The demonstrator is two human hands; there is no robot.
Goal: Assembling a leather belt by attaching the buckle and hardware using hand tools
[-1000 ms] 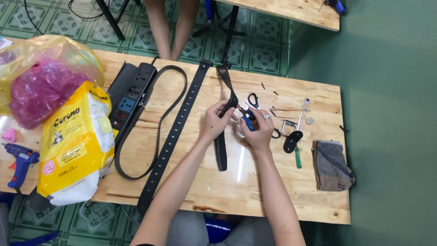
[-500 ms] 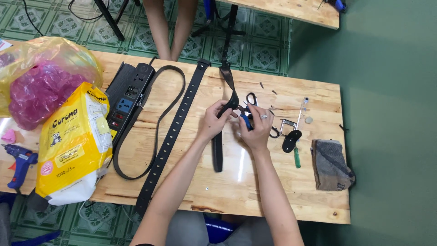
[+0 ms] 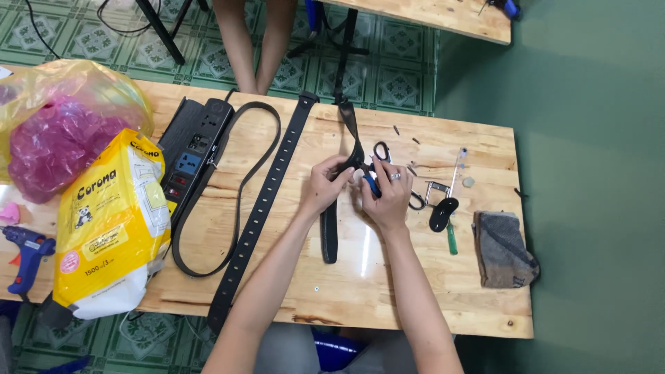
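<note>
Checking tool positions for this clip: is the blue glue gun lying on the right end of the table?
No, the blue glue gun lies at the far left edge of the wooden table, beside the yellow bag.

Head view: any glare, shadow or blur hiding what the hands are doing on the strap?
Head view: sharp overall, no motion blur; a pale streak of glare on the wooden table just below the hands; soft shadows only. The left hand and right hand cover the black strap where they meet, so the small blue tool there is mostly hidden.
</note>
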